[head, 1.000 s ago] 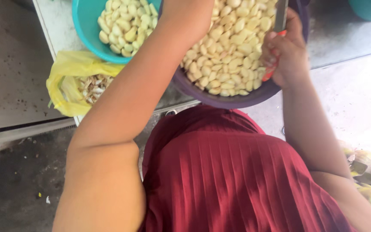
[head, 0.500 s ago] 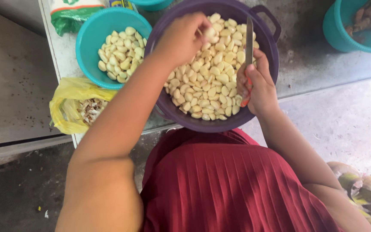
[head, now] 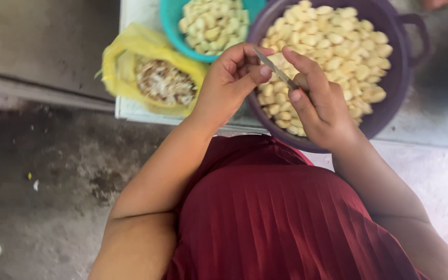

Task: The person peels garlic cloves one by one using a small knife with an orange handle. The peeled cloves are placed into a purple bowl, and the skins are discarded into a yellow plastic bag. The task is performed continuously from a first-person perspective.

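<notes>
Head view: over the purple bowl (head: 390, 98) of peeled cloves on the worktop (head: 431, 124), the right hand (head: 320, 101) grips a small knife (head: 275, 67) while the left hand (head: 232, 83) pinches one clove (head: 281, 61) against its blade.

— What colour is the big bowl (head: 395, 88)?

— Purple. The cloves (head: 338, 41) in it are pale yellow.

— And the small bowl (head: 172, 26)?

— Teal, with the same pale yellow cloves.

— The bag (head: 120, 67)?

— Bright yellow. The peels (head: 164, 83) inside are tan and white.

— The knife (head: 273, 67)?

— Its blade is grey.

— And the dress (head: 286, 218)?

— Dark red, with thin lines running down it.

— The floor (head: 42, 197)?

— Grey, with dark spots.
</notes>
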